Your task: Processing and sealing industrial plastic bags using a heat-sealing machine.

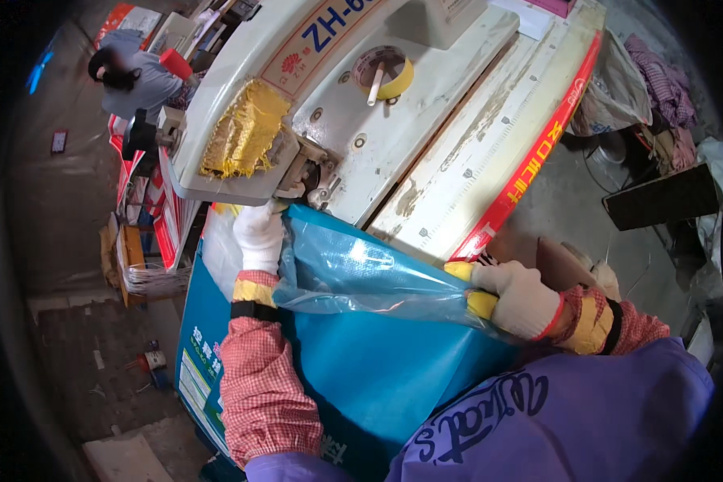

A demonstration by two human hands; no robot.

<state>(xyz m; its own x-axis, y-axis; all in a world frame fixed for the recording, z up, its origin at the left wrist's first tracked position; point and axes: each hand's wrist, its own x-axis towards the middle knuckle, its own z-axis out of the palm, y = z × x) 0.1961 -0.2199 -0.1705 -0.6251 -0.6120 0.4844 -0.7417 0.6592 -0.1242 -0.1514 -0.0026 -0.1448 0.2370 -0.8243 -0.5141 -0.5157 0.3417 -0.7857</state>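
A large blue bag (353, 377) with a clear plastic liner (353, 277) hangs in front of me, its mouth edge along the sewing machine (321, 120). Close under the machine's head, my left hand (259, 235), in a white glove, is closed on the bag's upper edge; its fingertips are mostly hidden. My right hand (518, 297), gloved in white with yellow fingertips, pinches the bag and liner at the right-hand end. Between the two hands the edge is stretched slanting down to the right. The needle area (305, 181) sits just above my left hand.
A yellow woven patch (247, 132) covers part of the machine head. A roll of yellow tape (395, 79) with a white stick lies on the machine bed. Red-and-white sheets (167, 210) are stacked at left; another person (136, 80) is beyond. Sacks and cloths (659, 76) lie at right.
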